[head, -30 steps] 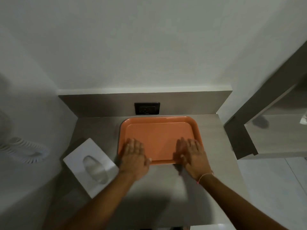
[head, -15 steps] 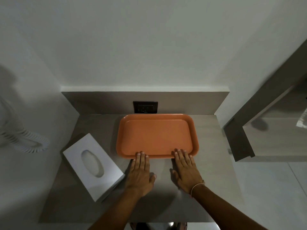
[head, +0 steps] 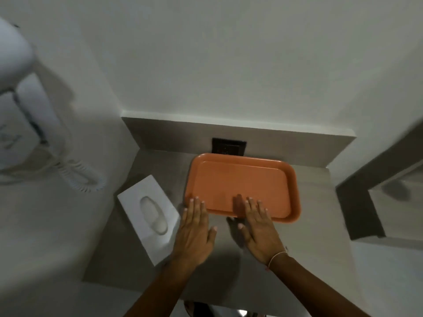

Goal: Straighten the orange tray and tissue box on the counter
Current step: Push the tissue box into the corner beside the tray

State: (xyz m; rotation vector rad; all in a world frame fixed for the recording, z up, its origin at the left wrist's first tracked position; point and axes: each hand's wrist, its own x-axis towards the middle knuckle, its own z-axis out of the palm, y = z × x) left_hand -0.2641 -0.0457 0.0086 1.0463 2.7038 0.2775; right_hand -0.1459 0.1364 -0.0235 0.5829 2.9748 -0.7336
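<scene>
An empty orange tray [head: 242, 179] lies on the grey counter [head: 320, 202], its far edge close to the back wall. A white tissue box [head: 148, 213] lies at an angle to the tray's left, near the left wall. My left hand [head: 194, 232] is flat and open, its fingertips at the tray's near left corner. My right hand [head: 261, 229] is also flat and open, with its fingertips resting over the tray's near rim. Neither hand holds anything.
A black wall socket [head: 229, 146] sits in the backsplash just behind the tray. A white wall-mounted hair dryer [head: 29, 106] with a coiled cord [head: 80, 177] hangs on the left wall. A grey ledge [head: 359, 209] borders the counter on the right.
Both hands slid back from on top of the tray to its near edge. The view shifted to the left, so the tray and box now sit further right in the frame.
</scene>
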